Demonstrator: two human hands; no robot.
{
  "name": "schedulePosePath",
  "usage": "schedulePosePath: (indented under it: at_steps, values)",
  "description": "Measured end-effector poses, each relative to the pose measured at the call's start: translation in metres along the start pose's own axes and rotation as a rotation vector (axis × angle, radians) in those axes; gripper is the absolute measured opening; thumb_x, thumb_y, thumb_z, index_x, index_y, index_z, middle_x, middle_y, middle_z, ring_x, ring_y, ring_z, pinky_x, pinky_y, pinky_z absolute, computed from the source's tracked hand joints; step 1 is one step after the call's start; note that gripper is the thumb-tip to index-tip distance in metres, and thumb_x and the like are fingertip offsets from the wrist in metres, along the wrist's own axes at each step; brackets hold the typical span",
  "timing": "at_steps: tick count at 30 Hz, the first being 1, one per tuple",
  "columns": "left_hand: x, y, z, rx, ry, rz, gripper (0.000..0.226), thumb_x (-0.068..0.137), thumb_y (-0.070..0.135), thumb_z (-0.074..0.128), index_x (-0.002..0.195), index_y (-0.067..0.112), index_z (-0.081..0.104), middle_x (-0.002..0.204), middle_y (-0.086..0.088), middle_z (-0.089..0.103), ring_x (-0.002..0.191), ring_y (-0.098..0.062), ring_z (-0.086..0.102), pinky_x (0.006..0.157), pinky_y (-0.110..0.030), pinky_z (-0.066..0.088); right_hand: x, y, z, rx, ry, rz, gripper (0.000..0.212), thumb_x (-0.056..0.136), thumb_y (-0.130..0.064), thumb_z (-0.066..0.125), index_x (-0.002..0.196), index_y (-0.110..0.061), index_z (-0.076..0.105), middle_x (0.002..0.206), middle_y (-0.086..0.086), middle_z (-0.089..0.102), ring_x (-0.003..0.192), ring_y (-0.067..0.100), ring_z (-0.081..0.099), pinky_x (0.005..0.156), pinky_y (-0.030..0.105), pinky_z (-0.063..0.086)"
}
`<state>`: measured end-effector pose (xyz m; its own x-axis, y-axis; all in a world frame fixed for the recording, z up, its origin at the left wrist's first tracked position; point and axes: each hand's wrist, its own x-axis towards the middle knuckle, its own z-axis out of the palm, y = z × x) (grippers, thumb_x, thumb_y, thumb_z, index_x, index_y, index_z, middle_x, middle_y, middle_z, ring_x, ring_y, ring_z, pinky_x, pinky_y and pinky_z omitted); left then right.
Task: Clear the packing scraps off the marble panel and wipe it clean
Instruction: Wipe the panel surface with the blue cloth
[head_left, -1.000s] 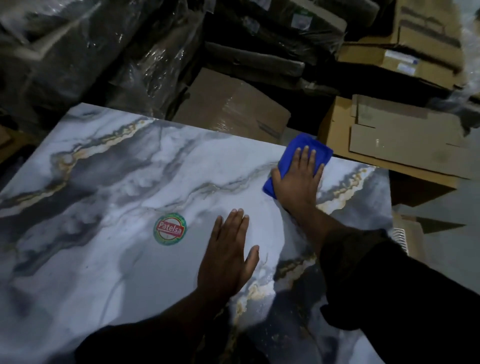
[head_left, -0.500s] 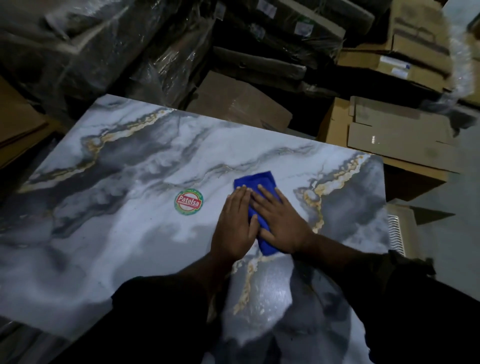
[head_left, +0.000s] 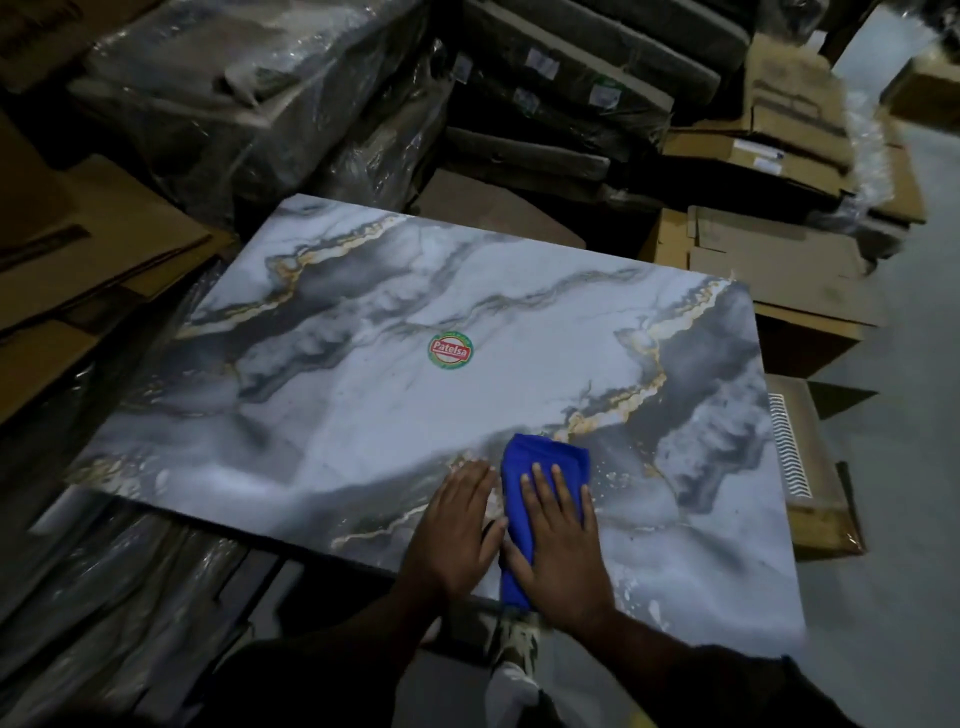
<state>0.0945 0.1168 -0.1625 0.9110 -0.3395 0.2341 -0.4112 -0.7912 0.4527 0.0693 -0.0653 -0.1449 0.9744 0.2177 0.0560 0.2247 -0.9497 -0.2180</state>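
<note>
Marble panel (head_left: 467, 415) lies flat on a stack of wrapped goods, no bench under it; its near edge overhangs toward the person. Blue cloth (head_left: 545, 467) sits near the panel's near edge, right of centre, folded into a thick pad. Right hand (head_left: 558, 545) lies flat on the cloth, fingers straight, pressing rather than gripping; I'd guess that spreads pressure for a wipe stroke. Left hand (head_left: 457, 535) is flat on the bare marble just beside the cloth, fingers straight, holding nothing, likely bracing the panel so it doesn't slide on the stack.

Surface: glossy, grey-white veining with gold lines, round Patelsa sticker (head_left: 451, 352) near the middle. No packing scraps visible on the panel, so the clearing step looks done and wiping is in hand. Fine specks near the cloth, too small to tell whether dust or pattern.

Room: dim storage space. Plastic-wrapped bundles (head_left: 249, 104) beyond the far edge, flattened cardboard (head_left: 769, 265) off the far right corner, more cardboard off the left edge, grey floor (head_left: 893, 467) to the right.
</note>
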Motion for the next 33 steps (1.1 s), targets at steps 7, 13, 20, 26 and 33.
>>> schedulePosePath:
  at_steps: [7,13,20,26,33]
  values:
    - [-0.031,-0.030,-0.026,-0.003,-0.024,-0.095,0.059,0.101,0.043,0.044,0.152,0.012,0.046,0.161,-0.005,0.040,0.150,-0.020,0.036,0.121,-0.039,0.031,0.001,-0.085,0.011,0.008,0.007,0.397,0.082,0.093,-0.058,0.034,0.158,-0.008,0.032,0.166,0.013,0.026,0.155,0.034,0.019,0.120,0.063,0.021]
    - [-0.015,-0.041,-0.034,-0.030,0.015,-0.127,0.059,0.103,0.045,0.037,0.146,0.008,0.052,0.156,-0.009,0.047,0.147,-0.022,0.040,0.122,-0.038,0.031,0.028,-0.104,0.017,0.024,0.032,0.585,0.090,0.089,-0.060,0.036,0.158,-0.003,0.024,0.166,0.017,0.023,0.156,0.033,0.012,0.123,0.061,0.013]
    - [0.029,-0.058,-0.031,-0.010,0.019,-0.142,0.060,0.105,0.043,0.034,0.149,0.005,0.048,0.158,-0.010,0.044,0.150,-0.022,0.036,0.126,-0.037,0.019,0.107,-0.087,0.023,-0.006,0.065,0.637,0.087,0.092,-0.056,0.031,0.159,0.000,0.021,0.166,0.020,0.020,0.155,0.036,0.015,0.122,0.063,0.010]
    - [0.096,-0.086,-0.027,-0.022,0.038,-0.141,0.059,0.106,0.043,0.036,0.149,0.004,0.048,0.157,-0.011,0.045,0.149,-0.023,0.036,0.125,-0.041,0.024,0.185,-0.069,0.026,-0.046,0.085,0.691,0.088,0.094,-0.058,0.028,0.159,-0.001,0.019,0.167,0.018,0.017,0.156,0.034,0.010,0.123,0.061,0.006]
    - [0.190,-0.118,-0.020,-0.033,0.051,-0.160,0.063,0.106,0.046,0.033,0.150,0.003,0.046,0.159,-0.012,0.042,0.151,-0.023,0.033,0.124,-0.046,0.026,0.297,-0.031,0.027,-0.048,0.096,0.682,0.088,0.094,-0.060,0.025,0.159,-0.001,0.019,0.167,0.018,0.018,0.156,0.034,0.010,0.123,0.062,0.006]
